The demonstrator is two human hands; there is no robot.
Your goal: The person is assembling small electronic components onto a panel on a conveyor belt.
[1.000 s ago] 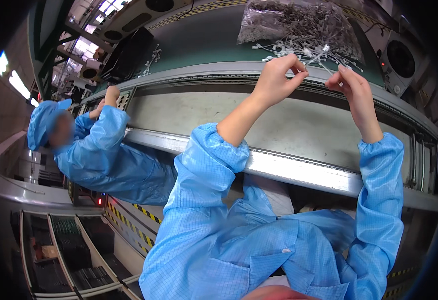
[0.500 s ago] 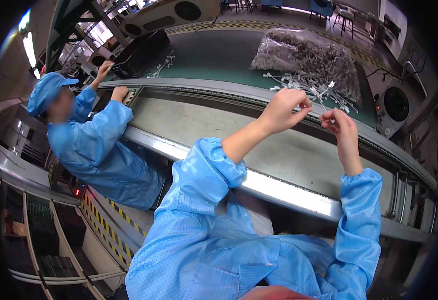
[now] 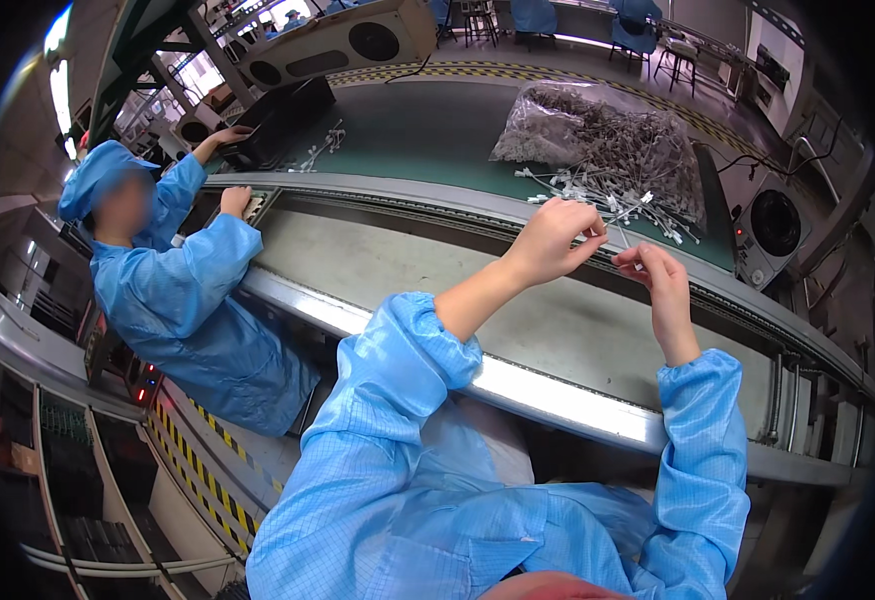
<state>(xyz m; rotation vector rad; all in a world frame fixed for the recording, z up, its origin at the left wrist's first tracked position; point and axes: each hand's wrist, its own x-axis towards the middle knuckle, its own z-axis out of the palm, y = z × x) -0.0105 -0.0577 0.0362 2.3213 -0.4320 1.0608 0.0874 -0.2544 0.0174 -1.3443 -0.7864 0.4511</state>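
My left hand [image 3: 561,240] is closed in a pinch above the conveyor's far rail, holding a thin cable with white connector ends [image 3: 645,199]. Close to its right, my right hand [image 3: 658,284] also pinches, with the fingertips on a lower part of that cable near a small white end. The exact grip is partly hidden by the fingers. Just beyond both hands lies a loose heap of similar cables with white connectors [image 3: 598,187], spilling from a clear plastic bag [image 3: 543,110] full of them.
A conveyor line [image 3: 378,235] with metal rails runs across in front of me. On the green bench [image 3: 423,120] behind it stand a black bin [image 3: 288,105] and a few loose cables [image 3: 323,145]. A fan [image 3: 776,222] stands right. At left, a co-worker [image 3: 173,270] in blue reaches over the line.
Both my hands have shifted slightly left and, the right one more, toward me, still close together on the cable. The co-worker's far hand has moved toward the black bin. The whole view has shifted a little.
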